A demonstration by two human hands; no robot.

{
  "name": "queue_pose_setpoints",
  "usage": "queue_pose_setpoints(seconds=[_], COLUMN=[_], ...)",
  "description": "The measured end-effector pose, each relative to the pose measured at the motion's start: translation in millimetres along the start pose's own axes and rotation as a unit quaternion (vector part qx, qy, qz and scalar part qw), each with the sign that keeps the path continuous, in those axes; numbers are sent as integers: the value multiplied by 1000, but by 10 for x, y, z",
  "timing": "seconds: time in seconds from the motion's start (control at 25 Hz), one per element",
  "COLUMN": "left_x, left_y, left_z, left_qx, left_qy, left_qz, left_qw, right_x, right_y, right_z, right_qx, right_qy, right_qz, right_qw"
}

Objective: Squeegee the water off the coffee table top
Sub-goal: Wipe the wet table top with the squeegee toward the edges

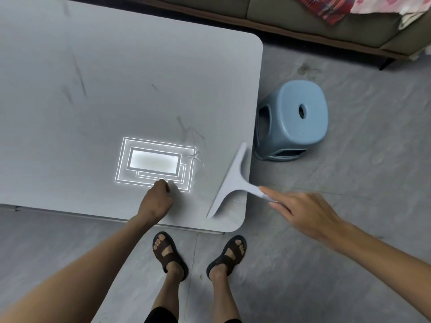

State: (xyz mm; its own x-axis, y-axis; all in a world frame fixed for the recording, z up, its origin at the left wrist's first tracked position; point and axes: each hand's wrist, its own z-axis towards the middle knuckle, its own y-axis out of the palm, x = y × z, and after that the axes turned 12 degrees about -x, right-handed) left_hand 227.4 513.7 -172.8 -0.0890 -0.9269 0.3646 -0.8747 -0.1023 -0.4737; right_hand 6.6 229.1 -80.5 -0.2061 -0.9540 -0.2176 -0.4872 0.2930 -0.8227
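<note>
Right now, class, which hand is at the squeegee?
The right hand: its straight fingers touch the squeegee handle. The left hand rests curled on the table.

A blue plastic stool (293,120) stands on the grey floor (373,159) near a sofa (275,12) (patterned cloths (326,7) heaped on it).
</note>
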Motion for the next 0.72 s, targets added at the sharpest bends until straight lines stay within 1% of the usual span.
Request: queue_pose_setpoints(seconds=[0.08,0.16,0.24,0.32,0.4,0.52,0.6,0.72], left_x=[-173,-375,-534,-651,-696,-621,-500,-304], left_y=[-106,-203,-252,-272,-255,-209,-162,-49], left_z=[-40,-77,-108,-108,-78,-26,-3,42], left_qx=[53,83,91,88,78,64,47,18], left_qy=[-53,-91,-107,-111,-108,-86,-55,-10], left_qz=[-73,-115,-124,-124,-123,-121,-108,-62], left_qw=[994,986,982,982,983,987,991,998], right_x=[-263,-665,-1062,-1338,-1408,-1225,-997,-571], right_y=[-104,-111,-87,-46,-36,-48,-37,5], right_z=[507,1025,1408,1680,1843,1857,1711,1313], right_qx=[-80,-128,-130,-119,-113,-93,-74,-61], right_qy=[-120,-216,-280,-303,-286,-230,-176,-67], right_qz=[-61,-119,-162,-190,-168,-106,-72,-36], right_qw=[988,961,937,926,937,963,979,995])
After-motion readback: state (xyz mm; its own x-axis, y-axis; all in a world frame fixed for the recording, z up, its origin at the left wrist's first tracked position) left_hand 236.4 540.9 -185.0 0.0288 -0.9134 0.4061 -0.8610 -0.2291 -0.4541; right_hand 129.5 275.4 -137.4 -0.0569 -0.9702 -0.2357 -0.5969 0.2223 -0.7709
